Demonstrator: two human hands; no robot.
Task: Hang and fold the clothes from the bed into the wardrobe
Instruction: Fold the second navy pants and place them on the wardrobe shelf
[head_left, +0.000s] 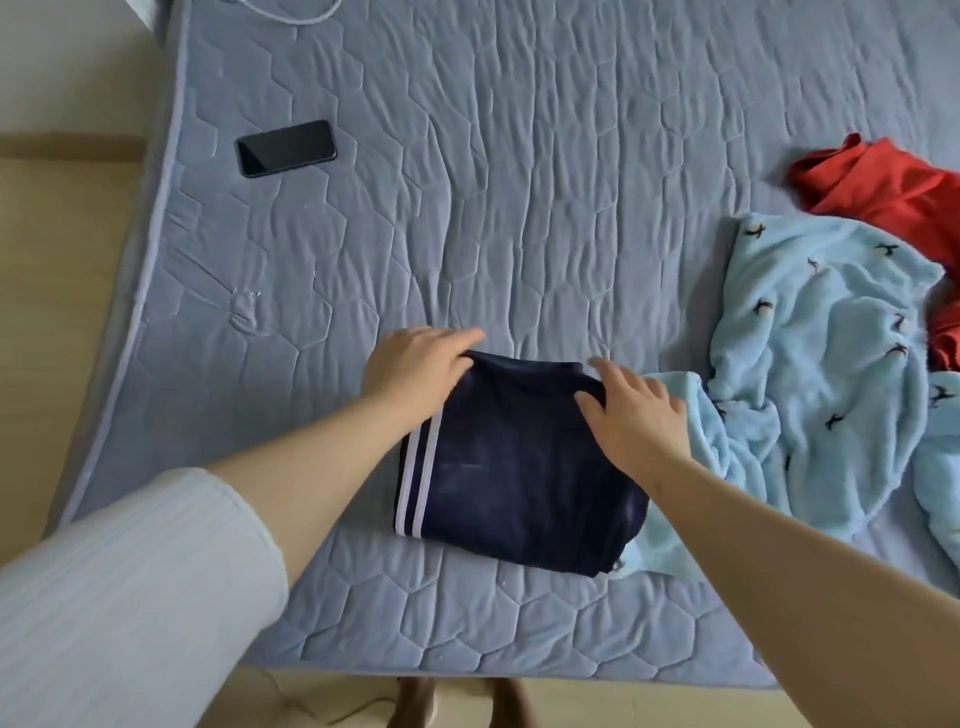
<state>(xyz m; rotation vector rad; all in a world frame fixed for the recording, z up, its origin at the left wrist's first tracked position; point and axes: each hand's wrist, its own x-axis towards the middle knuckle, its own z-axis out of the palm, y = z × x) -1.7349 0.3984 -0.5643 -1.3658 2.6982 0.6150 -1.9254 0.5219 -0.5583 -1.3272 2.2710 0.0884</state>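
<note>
Both hands are down on the folded navy garment (519, 467), which sits on the bed (519, 182) at about 6 o'clock in the view, close to the near edge of the mattress. Two white stripes (418, 473) run along its 9 o'clock side. The left hand (415, 374) lies palm-down on the 11 o'clock corner, fingers straight and together, pointing across the far edge, with the thumb out of sight. The right hand (636, 415) covers the 1 o'clock corner, flat, its fingers spread and its thumb resting on the dark cloth; neither hand curls round anything. At 3 o'clock a rumpled light-blue fleece (821, 364) with small dark bird marks touches the navy piece's right edge, and the right forearm crosses over it. Past that, at 2 o'clock, a red garment (883, 182) lies bunched by the frame's edge. Out at 10 o'clock a dark phone (285, 148) lies face-up on the quilt, well apart from the clothes. A pale ribbed sleeve (130, 597) fills 8 o'clock, and bare feet (415, 701) show at 6 o'clock below the mattress.
</note>
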